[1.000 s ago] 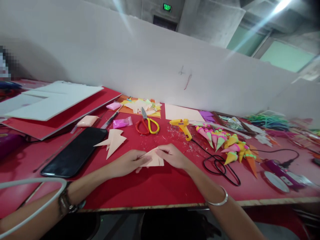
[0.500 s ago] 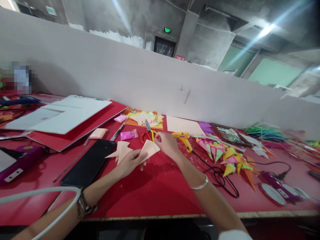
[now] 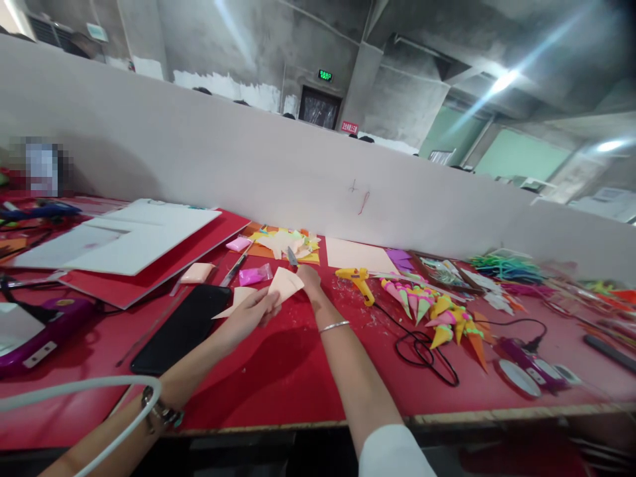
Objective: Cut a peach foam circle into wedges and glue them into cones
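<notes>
My left hand (image 3: pixel 256 310) is closed on a fan-shaped piece of peach paper (image 3: pixel 287 283), its thumb lying over the lower end. My right hand (image 3: pixel 309 278) reaches out just beyond that piece, over the handles of the scissors (image 3: pixel 292 256). Only the blades show, pointing away from me; the handles and my right fingertips are hidden, so their grip cannot be made out. Another peach paper cutout (image 3: pixel 239 298) lies on the red table behind my left hand.
A black phone (image 3: pixel 181 330) lies left, near a pink packet (image 3: pixel 256 273). Paper scraps (image 3: pixel 283 242) lie behind the scissors. Rightward are a yellow glue gun (image 3: pixel 358 283) with a looping black cord and several colourful paper cones (image 3: pixel 447 321). A white partition (image 3: pixel 248 172) stands behind.
My right hand has moved forward and left, now covering the scissors' handles that showed before. My left hand with the peach paper has shifted slightly left. The camera view has shifted a little.
</notes>
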Tool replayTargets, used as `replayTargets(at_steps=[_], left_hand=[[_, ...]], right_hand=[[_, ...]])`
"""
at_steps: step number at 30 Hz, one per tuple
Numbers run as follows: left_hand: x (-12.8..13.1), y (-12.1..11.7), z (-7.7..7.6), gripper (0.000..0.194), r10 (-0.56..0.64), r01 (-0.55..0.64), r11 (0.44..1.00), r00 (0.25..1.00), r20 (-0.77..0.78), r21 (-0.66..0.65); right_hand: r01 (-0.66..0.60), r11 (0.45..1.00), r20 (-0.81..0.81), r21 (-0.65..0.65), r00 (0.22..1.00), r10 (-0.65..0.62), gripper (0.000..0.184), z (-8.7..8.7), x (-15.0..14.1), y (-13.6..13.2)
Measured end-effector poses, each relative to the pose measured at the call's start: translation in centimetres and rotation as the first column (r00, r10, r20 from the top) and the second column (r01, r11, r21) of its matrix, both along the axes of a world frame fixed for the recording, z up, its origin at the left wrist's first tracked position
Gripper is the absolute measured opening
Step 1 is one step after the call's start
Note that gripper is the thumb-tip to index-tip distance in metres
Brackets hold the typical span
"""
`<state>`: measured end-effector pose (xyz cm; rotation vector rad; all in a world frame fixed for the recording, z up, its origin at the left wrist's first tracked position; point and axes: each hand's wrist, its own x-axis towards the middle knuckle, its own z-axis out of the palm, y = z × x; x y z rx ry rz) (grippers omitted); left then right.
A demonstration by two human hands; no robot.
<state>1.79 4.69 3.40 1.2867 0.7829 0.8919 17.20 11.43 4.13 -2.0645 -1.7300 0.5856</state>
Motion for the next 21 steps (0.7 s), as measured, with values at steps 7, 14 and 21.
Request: replayTargets(at_steps=[7,14,21], left_hand=[[-1.2,0.3,1.7,0.034,0.031,-0.029,0.996,0.999,-0.019,0.083],[0.2,0.6,3.5,0.031,0.132,-0.135,0.991,0.984,0.122,0.012],[1.6,0.7,4.5,0.026,0.153,-0.162,0.987,0.965,0.214,0.024]], right_hand=[[-0.068,0.994,-0.509,0.085,0.854,0.102,0.036,-0.1,2.2,-5.1],[-0.132,0.989,-0.919,0.062,0.38,0.109,0.039,-1.3,4.5,-12.9],[-0.241,0.939,-0.626,0.245,0.7,0.343,0.048,0.3,5.8,-17.7]])
